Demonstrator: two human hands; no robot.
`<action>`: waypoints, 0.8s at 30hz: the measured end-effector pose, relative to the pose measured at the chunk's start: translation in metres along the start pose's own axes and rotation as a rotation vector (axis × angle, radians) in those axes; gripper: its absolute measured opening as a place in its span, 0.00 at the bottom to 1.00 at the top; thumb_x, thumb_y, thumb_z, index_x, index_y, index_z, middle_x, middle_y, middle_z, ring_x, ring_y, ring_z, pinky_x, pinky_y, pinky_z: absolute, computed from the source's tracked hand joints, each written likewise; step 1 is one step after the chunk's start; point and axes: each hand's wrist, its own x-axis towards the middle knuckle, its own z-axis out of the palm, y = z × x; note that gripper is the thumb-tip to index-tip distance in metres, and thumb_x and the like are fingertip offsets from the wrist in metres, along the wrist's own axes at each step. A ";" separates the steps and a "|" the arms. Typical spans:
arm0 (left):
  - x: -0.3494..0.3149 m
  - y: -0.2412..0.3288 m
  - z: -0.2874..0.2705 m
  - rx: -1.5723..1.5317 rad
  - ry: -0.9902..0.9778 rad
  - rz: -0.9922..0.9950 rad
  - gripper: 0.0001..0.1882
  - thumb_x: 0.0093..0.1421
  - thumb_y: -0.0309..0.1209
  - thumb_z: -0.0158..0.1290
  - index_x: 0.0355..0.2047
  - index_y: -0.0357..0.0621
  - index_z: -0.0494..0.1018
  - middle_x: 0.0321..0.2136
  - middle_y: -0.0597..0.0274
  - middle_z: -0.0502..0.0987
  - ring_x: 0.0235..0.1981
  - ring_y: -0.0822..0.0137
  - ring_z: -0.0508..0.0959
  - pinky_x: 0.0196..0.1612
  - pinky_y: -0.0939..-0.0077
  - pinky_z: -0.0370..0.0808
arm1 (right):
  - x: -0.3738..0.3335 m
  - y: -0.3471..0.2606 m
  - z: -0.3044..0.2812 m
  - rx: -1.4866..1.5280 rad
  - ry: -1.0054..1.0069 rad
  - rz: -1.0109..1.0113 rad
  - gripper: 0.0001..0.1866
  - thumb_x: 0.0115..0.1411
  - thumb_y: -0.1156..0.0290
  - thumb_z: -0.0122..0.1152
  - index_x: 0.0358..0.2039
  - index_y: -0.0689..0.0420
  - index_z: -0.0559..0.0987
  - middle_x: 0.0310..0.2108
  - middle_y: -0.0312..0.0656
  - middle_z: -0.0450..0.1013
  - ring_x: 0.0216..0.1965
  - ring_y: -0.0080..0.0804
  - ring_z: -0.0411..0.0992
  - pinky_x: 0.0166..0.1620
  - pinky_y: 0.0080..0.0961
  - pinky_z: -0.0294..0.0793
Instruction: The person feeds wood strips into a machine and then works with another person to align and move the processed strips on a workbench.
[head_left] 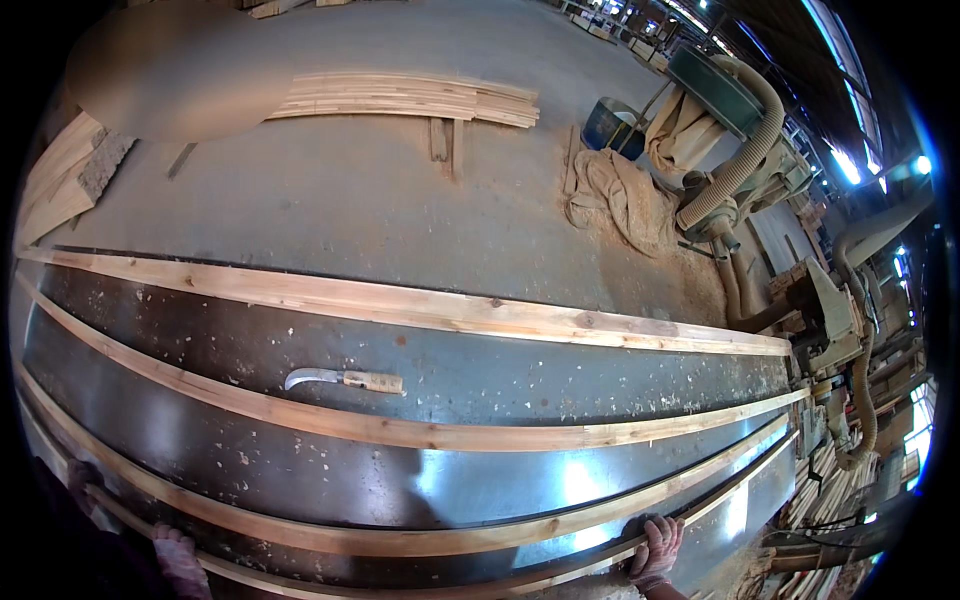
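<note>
My right hand [656, 550], in a thin pale glove, curls its fingers over the nearest wooden strip [722, 491] near the table's front edge. Further left, my left hand [178, 556], gloved too, closes on the same strip; part of it is cut off by the lower edge. Another long strip [420, 543] lies just beyond it, with a third strip [420, 434] farther back. Between that one and the far board [400, 300], a hooked knife [345, 380] with a curved blade and wooden handle rests on the dark metal table [480, 385].
At the far left edge a co-worker's gloved hand [82, 482] touches the nearest strip. Stacked boards [400, 97] sit on supports across the floor. A dust collector [715, 95] with a ribbed hose stands at back right, sawdust around it. Machinery [835, 310] borders the table's right end.
</note>
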 end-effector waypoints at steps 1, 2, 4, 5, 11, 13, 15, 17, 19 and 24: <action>0.004 0.001 0.002 0.051 -0.019 0.013 0.09 0.60 0.35 0.48 0.35 0.51 0.78 0.36 0.59 0.77 0.43 0.56 0.76 0.52 0.61 0.74 | 0.000 0.002 0.001 0.004 0.013 0.006 0.24 0.65 0.49 0.43 0.50 0.54 0.71 0.51 0.52 0.68 0.54 0.60 0.65 0.65 0.69 0.50; 0.000 -0.001 0.004 0.128 -0.047 0.025 0.10 0.60 0.35 0.48 0.35 0.51 0.78 0.36 0.59 0.77 0.43 0.56 0.76 0.52 0.61 0.74 | 0.002 0.003 0.001 0.000 0.014 -0.002 0.24 0.65 0.51 0.43 0.52 0.55 0.70 0.52 0.52 0.68 0.55 0.60 0.64 0.66 0.69 0.49; -0.017 0.001 0.009 0.368 -0.117 0.091 0.10 0.60 0.35 0.48 0.36 0.51 0.78 0.37 0.59 0.77 0.43 0.56 0.76 0.52 0.61 0.74 | 0.005 0.009 0.006 0.008 0.012 -0.025 0.25 0.65 0.54 0.43 0.56 0.56 0.69 0.54 0.54 0.68 0.58 0.61 0.63 0.67 0.71 0.47; -0.039 0.010 0.022 0.456 -0.124 0.130 0.10 0.60 0.35 0.48 0.36 0.51 0.78 0.37 0.59 0.77 0.43 0.56 0.76 0.52 0.61 0.74 | 0.015 0.007 0.005 0.004 0.068 -0.056 0.25 0.65 0.54 0.44 0.56 0.55 0.69 0.53 0.53 0.69 0.57 0.60 0.65 0.66 0.69 0.49; -0.168 0.560 0.151 -0.120 0.190 0.322 0.27 0.58 0.45 0.55 0.55 0.48 0.75 0.55 0.56 0.75 0.60 0.52 0.71 0.65 0.48 0.66 | 0.042 -0.042 -0.034 0.037 0.173 -0.257 0.25 0.64 0.56 0.52 0.52 0.64 0.74 0.47 0.56 0.75 0.45 0.56 0.75 0.48 0.56 0.72; -0.175 0.555 0.167 -0.172 0.176 0.341 0.33 0.51 0.46 0.59 0.57 0.50 0.75 0.59 0.55 0.73 0.64 0.48 0.68 0.67 0.44 0.62 | 0.046 -0.064 -0.052 -0.007 0.364 -0.420 0.20 0.69 0.57 0.51 0.49 0.63 0.74 0.40 0.51 0.78 0.36 0.50 0.78 0.36 0.48 0.73; -0.177 0.556 0.157 -0.169 0.197 0.306 0.31 0.51 0.46 0.58 0.56 0.50 0.76 0.59 0.56 0.73 0.64 0.49 0.68 0.67 0.44 0.62 | 0.047 -0.062 -0.030 -0.223 0.628 -0.451 0.19 0.72 0.57 0.52 0.51 0.62 0.74 0.34 0.45 0.80 0.30 0.47 0.79 0.31 0.46 0.73; -0.180 0.555 0.157 -0.182 0.185 0.303 0.31 0.51 0.46 0.58 0.55 0.50 0.76 0.59 0.56 0.73 0.64 0.49 0.68 0.67 0.44 0.62 | 0.041 -0.050 -0.017 -0.187 0.687 -0.457 0.20 0.72 0.55 0.52 0.49 0.61 0.77 0.33 0.45 0.80 0.31 0.48 0.79 0.31 0.45 0.74; -0.179 0.554 0.163 -0.200 0.125 0.332 0.30 0.51 0.45 0.59 0.55 0.51 0.76 0.58 0.57 0.74 0.63 0.50 0.68 0.66 0.44 0.62 | 0.040 -0.067 -0.040 -0.086 0.518 -0.295 0.18 0.72 0.59 0.49 0.44 0.61 0.80 0.33 0.45 0.80 0.32 0.49 0.79 0.32 0.46 0.74; -0.180 0.561 0.178 -0.128 0.229 0.335 0.32 0.48 0.47 0.60 0.52 0.48 0.74 0.53 0.55 0.73 0.60 0.48 0.68 0.66 0.41 0.61 | 0.039 0.000 -0.045 -0.101 -0.095 -0.334 0.25 0.62 0.55 0.58 0.55 0.56 0.75 0.54 0.53 0.72 0.50 0.51 0.72 0.53 0.49 0.71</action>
